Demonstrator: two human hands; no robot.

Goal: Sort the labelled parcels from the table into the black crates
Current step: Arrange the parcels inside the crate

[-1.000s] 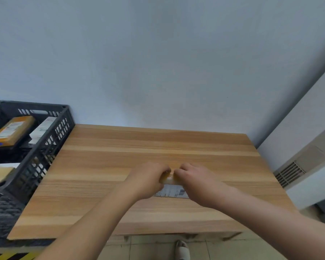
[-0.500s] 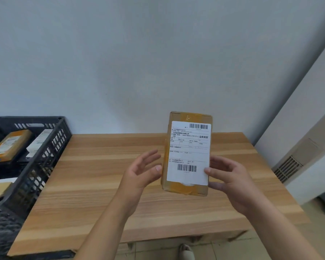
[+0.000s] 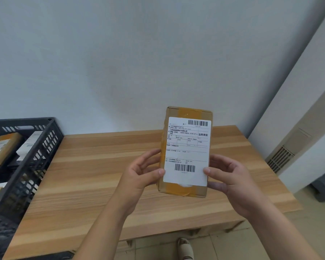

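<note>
A brown cardboard parcel (image 3: 186,152) with a white barcode label stands upright above the wooden table (image 3: 94,177), its label facing me. My left hand (image 3: 141,173) holds its left edge, thumb on the label's lower left corner. My right hand (image 3: 231,177) holds the right edge, thumb on the label's lower right corner. A black crate (image 3: 36,158) stands at the table's left end. Inside it lie an orange-brown labelled parcel (image 3: 2,149) and a white-labelled one (image 3: 29,143).
A pale wall rises right behind the table. A white unit with a vent grille (image 3: 280,158) stands to the right. A second black crate edge (image 3: 0,229) shows at the lower left. A shoe (image 3: 185,249) shows on the tiled floor below the table's front edge.
Both hands lifted the parcel off the table and turned it upright with the label facing me. Since half a second ago it has stayed raised and both thumbs have come onto the label.
</note>
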